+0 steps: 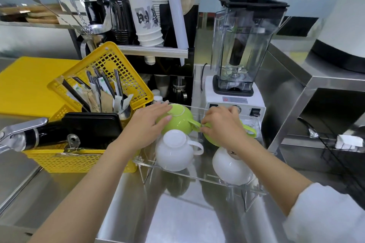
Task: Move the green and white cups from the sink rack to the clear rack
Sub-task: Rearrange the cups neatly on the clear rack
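The clear rack point(199, 178) stands on the steel counter and holds two green and two white cups, all upside down. My left hand point(147, 124) wraps the left green cup point(178, 119) at the rack's back left. My right hand point(222, 125) covers the right green cup point(249, 131) at the back right, so only its handle and lower rim show. In front of them sit the left white cup point(174, 151) and the right white cup point(232, 167), neither touched by a hand. The sink rack cannot be identified for certain.
A yellow basket point(79, 161) with cutlery and a black tray stands left of the clear rack. A blender point(240, 49) on its white base point(234, 102) stands just behind the rack. A steel shelf unit point(316, 92) rises on the right. A tap handle point(19, 130) juts in from the left.
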`<state>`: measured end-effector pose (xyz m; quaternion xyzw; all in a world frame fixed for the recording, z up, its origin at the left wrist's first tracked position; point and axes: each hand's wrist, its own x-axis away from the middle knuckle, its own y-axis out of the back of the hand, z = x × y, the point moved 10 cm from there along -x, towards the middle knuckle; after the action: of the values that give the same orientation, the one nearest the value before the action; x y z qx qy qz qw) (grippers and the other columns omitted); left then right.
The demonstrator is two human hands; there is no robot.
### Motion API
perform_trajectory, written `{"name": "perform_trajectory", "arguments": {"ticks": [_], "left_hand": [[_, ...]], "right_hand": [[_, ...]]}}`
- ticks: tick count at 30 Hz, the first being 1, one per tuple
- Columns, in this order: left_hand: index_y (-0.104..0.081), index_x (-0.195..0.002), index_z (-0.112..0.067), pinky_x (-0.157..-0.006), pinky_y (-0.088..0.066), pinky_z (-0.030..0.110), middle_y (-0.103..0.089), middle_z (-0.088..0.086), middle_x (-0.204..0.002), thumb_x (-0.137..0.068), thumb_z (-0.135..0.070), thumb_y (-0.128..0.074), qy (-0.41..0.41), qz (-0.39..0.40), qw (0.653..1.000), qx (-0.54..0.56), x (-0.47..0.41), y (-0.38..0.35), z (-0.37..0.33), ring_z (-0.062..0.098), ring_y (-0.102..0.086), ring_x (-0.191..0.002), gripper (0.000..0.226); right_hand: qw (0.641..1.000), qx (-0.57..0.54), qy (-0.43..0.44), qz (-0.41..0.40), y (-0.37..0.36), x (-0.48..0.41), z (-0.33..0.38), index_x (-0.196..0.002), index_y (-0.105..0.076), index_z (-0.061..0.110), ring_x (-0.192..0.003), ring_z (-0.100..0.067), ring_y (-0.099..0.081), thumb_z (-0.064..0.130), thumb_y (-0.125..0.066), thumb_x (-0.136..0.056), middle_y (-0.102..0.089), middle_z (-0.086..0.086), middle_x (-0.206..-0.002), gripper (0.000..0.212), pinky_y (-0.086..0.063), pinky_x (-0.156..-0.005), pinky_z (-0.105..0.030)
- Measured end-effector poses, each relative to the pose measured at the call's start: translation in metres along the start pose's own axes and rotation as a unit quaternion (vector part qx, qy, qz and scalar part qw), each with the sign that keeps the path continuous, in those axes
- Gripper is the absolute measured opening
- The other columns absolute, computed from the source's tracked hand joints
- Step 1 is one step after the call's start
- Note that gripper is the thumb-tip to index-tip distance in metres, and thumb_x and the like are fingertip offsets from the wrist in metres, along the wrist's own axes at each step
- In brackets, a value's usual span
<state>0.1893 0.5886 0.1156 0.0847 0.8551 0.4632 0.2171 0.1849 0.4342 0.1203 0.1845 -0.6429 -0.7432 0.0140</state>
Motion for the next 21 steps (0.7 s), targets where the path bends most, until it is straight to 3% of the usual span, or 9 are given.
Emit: {"name": "perform_trajectory", "arguments": {"ticks": [4,7,10,15,21], "left_hand": [[-0.044,-0.132,-0.023,-0.114,-0.02,0.045,-0.037,-0.002,-0.147,-0.094,-0.034,-0.043,0.004,0.019,1.0,-0.02,-0.01,-0.011,0.004,0.016,-0.024,-0.139,0.039],[-0.049,-0.128,-0.025,-0.111,-0.021,0.042,-0.043,-0.003,-0.143,-0.091,-0.027,-0.05,-0.005,0.019,0.999,-0.041,-0.009,-0.016,0.004,0.017,-0.032,-0.135,0.036],[-0.052,-0.124,-0.029,-0.106,-0.021,0.04,-0.047,-0.005,-0.14,-0.088,-0.025,-0.056,0.0,-0.003,0.999,-0.048,-0.007,-0.011,0.006,0.019,-0.039,-0.13,0.036],[-0.053,-0.123,-0.029,-0.102,-0.02,0.038,-0.05,-0.006,-0.137,-0.09,-0.027,-0.053,0.01,-0.002,0.998,-0.057,-0.007,-0.006,0.003,0.02,-0.038,-0.127,0.034],[-0.05,-0.126,-0.03,-0.106,-0.02,0.044,-0.045,-0.007,-0.141,-0.09,-0.028,-0.052,0.026,0.029,0.998,-0.04,-0.004,-0.008,0.004,0.02,-0.034,-0.13,0.037]], "right_hand": [[1.0,0.025,-0.006,0.004,-0.006,-0.008,0.0,-0.083,-0.069,0.018,-0.099,-0.024,-0.045,0.034,-0.054,-0.087,-0.063,-0.001,-0.1,0.023,-0.019,-0.082,-0.037],[0.999,0.041,-0.005,-0.007,-0.005,-0.013,-0.001,-0.082,-0.069,0.016,-0.097,-0.025,-0.047,0.028,-0.053,-0.088,-0.065,-0.002,-0.097,0.021,-0.016,-0.077,-0.036],[0.998,0.06,-0.002,-0.005,-0.009,-0.017,-0.001,-0.085,-0.07,0.018,-0.097,-0.025,-0.048,0.023,-0.05,-0.088,-0.067,-0.002,-0.095,0.02,-0.021,-0.084,-0.038],[0.997,0.07,-0.012,-0.013,-0.011,-0.022,-0.005,-0.085,-0.07,0.017,-0.095,-0.026,-0.05,0.018,-0.048,-0.087,-0.067,-0.003,-0.091,0.021,-0.017,-0.094,-0.043],[0.999,0.049,-0.006,-0.007,-0.012,-0.021,-0.008,-0.095,-0.065,0.018,-0.102,-0.026,-0.05,0.032,-0.049,-0.089,-0.064,-0.004,-0.101,0.022,-0.021,-0.095,-0.044]]}}
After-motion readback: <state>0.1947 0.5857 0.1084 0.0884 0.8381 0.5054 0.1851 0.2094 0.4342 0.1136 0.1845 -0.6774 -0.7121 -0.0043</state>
